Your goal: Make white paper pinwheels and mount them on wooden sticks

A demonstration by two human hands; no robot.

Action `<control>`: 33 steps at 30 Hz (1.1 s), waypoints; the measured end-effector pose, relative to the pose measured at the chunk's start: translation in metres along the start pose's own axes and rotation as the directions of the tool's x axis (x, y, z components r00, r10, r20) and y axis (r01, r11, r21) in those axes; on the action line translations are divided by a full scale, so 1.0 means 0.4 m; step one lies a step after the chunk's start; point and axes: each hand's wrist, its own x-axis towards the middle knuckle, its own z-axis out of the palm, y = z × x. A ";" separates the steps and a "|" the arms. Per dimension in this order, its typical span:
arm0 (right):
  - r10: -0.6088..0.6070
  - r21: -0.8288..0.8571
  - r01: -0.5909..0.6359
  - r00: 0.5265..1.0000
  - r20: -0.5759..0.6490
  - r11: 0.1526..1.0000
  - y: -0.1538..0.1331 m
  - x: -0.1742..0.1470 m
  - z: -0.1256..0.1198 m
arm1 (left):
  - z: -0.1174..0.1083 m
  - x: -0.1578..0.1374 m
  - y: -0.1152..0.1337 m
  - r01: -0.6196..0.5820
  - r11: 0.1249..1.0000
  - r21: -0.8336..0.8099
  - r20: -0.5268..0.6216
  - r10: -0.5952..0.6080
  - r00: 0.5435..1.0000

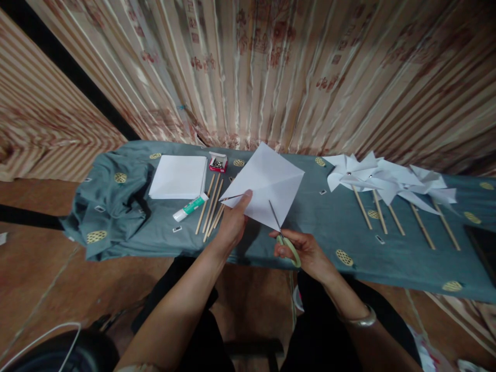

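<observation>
A white square sheet of paper [267,175] is held up over the table, one corner pointing away from me. My left hand [234,219] pinches its near left edge, thumb on top and the fingers hidden underneath. A dark slit runs in from the sheet's left corner to near my thumb. In my right hand [304,250] is a pair of scissors [290,249] with light green handles. Their blade lies over the near corner of the paper and points toward its middle. Faint crease lines cross the sheet.
A stack of white paper [179,176], a small red box of metal pins [218,163], a glue stick [190,207] and several wooden sticks [212,206] lie on the left. Several white paper pinwheels [387,178] on sticks lie right, near a dark flat object [482,248]. A curtain [271,77] hangs behind.
</observation>
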 end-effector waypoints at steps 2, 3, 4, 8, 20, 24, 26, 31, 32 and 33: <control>-0.002 0.020 0.002 1.000 0.001 1.000 -0.001 0.001 0.003 | 0.001 0.001 0.000 -0.005 1.000 -0.001 0.014 0.005 1.000; 0.003 0.030 -0.003 1.000 -0.002 1.000 -0.002 0.001 0.004 | 0.001 0.001 0.000 -0.005 1.000 0.002 0.020 0.005 1.000; 0.012 0.039 -0.012 1.000 -0.007 0.999 -0.003 0.001 0.005 | 0.001 0.000 0.000 -0.006 1.000 0.004 0.024 0.006 1.000; 0.061 0.037 -0.060 0.998 -0.026 0.997 -0.007 0.001 0.006 | 0.000 0.000 -0.001 -0.006 1.000 0.005 0.030 0.006 1.000; 0.059 -0.011 -0.059 0.998 -0.032 0.998 -0.013 -0.001 0.009 | -0.004 -0.001 -0.007 0.006 1.000 0.015 0.028 -0.007 1.000; 0.098 0.024 -0.097 0.994 -0.050 0.995 -0.015 0.000 0.013 | -0.002 -0.002 -0.004 -0.001 1.000 0.016 0.036 0.000 0.999; 0.102 0.025 -0.101 0.994 -0.047 0.995 -0.014 0.001 0.013 | -0.001 -0.004 -0.003 0.005 1.000 0.017 0.025 -0.005 1.000; 0.064 -0.002 -0.065 0.997 -0.037 0.998 -0.009 0.002 0.010 | 0.001 -0.006 -0.005 0.016 1.000 0.022 0.020 -0.016 1.000; 0.055 -0.004 -0.055 0.998 -0.039 0.998 -0.009 0.002 0.010 | 0.001 -0.007 -0.006 0.018 1.000 0.025 0.016 -0.019 1.000; 0.047 -0.003 -0.047 0.998 -0.040 0.999 -0.009 0.003 0.009 | 0.002 -0.007 -0.007 0.021 0.999 0.028 0.012 -0.021 1.000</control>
